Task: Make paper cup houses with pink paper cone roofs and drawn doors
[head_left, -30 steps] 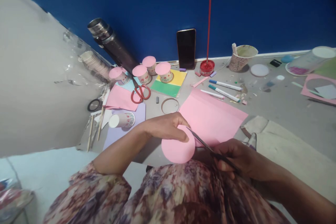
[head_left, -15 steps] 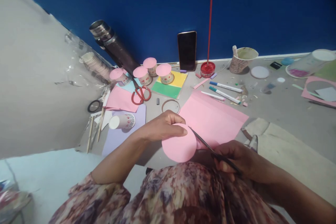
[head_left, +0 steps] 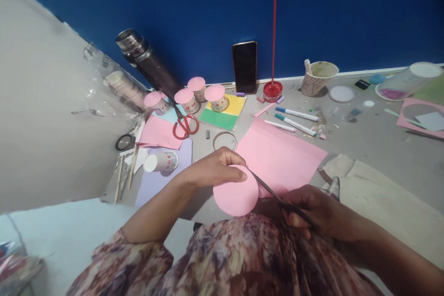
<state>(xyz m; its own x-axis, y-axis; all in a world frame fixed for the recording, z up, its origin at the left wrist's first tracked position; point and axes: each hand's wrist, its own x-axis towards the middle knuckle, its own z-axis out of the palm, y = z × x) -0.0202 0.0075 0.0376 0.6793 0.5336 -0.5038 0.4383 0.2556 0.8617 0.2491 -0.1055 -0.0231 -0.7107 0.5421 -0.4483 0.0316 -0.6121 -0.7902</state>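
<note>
My left hand (head_left: pixel 222 166) pinches a round pink paper disc (head_left: pixel 236 196) near its upper edge, thumb on top. In my right hand (head_left: pixel 305 210) is a pair of dark scissors (head_left: pixel 268 188), its blades reaching to the disc's upper right edge. Fingers hide most of the handles. A pink paper sheet (head_left: pixel 277 157) lies on the table just behind the disc. A tape ring (head_left: pixel 225 141) lies beyond my left hand. To the left, a printed paper cup (head_left: pixel 161 162) rests on its side on purple paper (head_left: pixel 149 189).
Several upturned cups with pink discs (head_left: pixel 215 93) stand behind, near red-handled scissors (head_left: pixel 185 127) and a leaning flask (head_left: pixel 149 58). A phone (head_left: pixel 244 67) leans on the blue wall beside a red pot with a stick (head_left: pixel 272 90). Markers (head_left: pixel 296 125) and a cloth (head_left: pixel 374 194) lie right.
The scissor blades look closer together at the disc's edge. Both hands keep nearly the same place, and the whole view has shifted slightly.
</note>
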